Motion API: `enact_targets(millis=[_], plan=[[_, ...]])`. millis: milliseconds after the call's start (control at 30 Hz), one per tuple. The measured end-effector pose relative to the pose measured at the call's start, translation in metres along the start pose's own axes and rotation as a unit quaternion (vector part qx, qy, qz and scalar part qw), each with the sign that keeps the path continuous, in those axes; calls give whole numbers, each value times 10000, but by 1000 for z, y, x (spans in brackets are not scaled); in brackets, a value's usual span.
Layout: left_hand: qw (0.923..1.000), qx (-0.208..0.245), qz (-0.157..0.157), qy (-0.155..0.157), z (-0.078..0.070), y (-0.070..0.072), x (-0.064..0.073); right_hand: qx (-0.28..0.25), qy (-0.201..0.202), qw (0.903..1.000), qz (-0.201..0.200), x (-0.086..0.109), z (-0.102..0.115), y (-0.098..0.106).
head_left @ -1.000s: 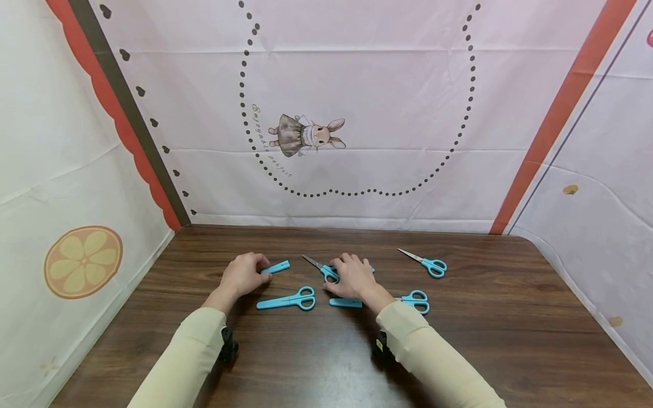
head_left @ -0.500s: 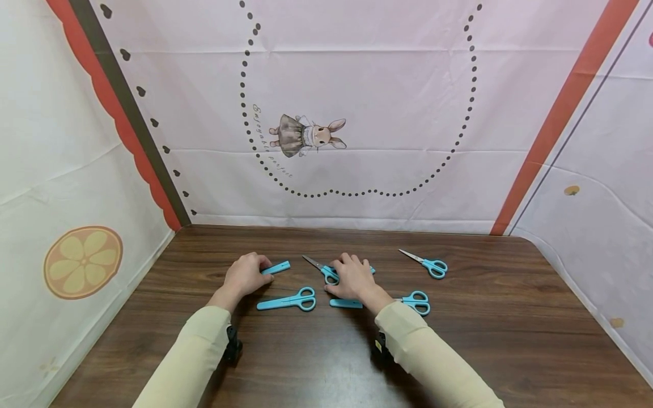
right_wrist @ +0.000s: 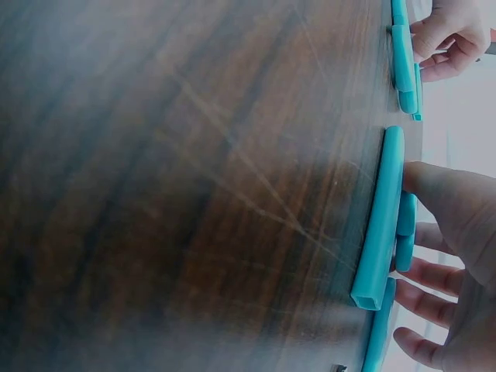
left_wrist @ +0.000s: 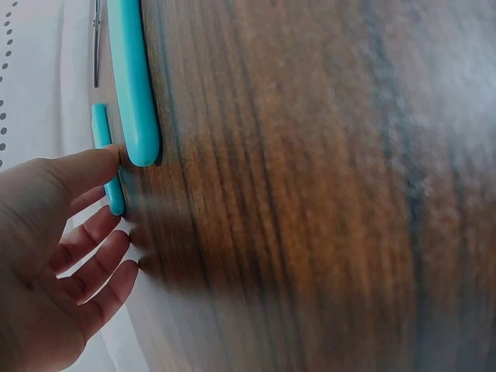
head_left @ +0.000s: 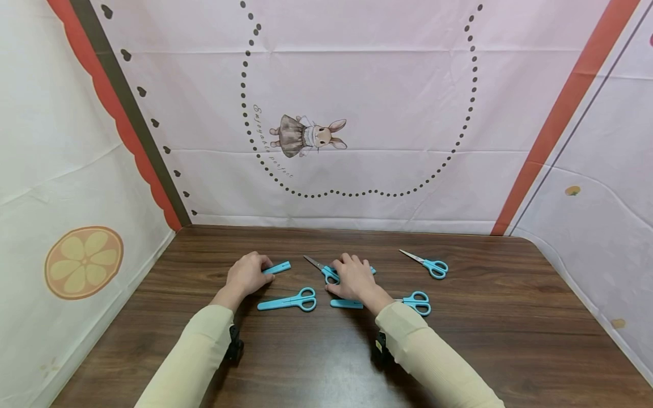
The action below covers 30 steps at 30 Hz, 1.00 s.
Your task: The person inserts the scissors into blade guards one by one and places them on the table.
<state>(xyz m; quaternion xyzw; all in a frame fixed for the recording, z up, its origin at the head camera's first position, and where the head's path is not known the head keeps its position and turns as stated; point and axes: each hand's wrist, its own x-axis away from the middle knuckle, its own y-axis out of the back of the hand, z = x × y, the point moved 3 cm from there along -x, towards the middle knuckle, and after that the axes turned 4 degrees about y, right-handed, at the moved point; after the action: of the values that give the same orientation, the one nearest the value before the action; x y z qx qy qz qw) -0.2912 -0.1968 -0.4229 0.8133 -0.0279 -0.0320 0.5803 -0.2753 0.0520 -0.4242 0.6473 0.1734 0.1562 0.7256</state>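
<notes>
My left hand [head_left: 247, 274] pinches a light-blue blade cover [head_left: 278, 267] between thumb and index finger; the cover lies at the far left of the table. A pair of scissors [head_left: 330, 275] with light-blue handles lies at the middle, its bare blade [head_left: 312, 262] pointing away to the left. Round its handles are the thumb and fingers of my right hand [head_left: 355, 279], which hides part of them. Nearer to me, a second cover [head_left: 347, 304] lies just before the right hand. Another cover [right_wrist: 380, 329] is mostly hidden behind that hand.
Scissors in their cover [head_left: 288, 300] lie in front of the left hand. Another pair of scissors [head_left: 417, 303] has its blade mostly hidden by the right wrist. Bare-bladed scissors [head_left: 433, 267] lie at the far right. Printed cloth [head_left: 408, 113] walls the brown table [head_left: 316, 362].
My left wrist and forearm have shifted slightly to the right. The left fingers stay on the cover. The right hand and the scissors keep their places.
</notes>
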Motion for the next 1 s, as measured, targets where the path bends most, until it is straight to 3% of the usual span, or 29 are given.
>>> enact_targets(millis=[533,1000], plan=[[9999,-78,-19,99,0,-1,-4,-284,-68,9996,-4,-2,-2,3],[9999,-122,-107,47,-1,-1,-4,-227,-67,9997,27,-1,-2,7]])
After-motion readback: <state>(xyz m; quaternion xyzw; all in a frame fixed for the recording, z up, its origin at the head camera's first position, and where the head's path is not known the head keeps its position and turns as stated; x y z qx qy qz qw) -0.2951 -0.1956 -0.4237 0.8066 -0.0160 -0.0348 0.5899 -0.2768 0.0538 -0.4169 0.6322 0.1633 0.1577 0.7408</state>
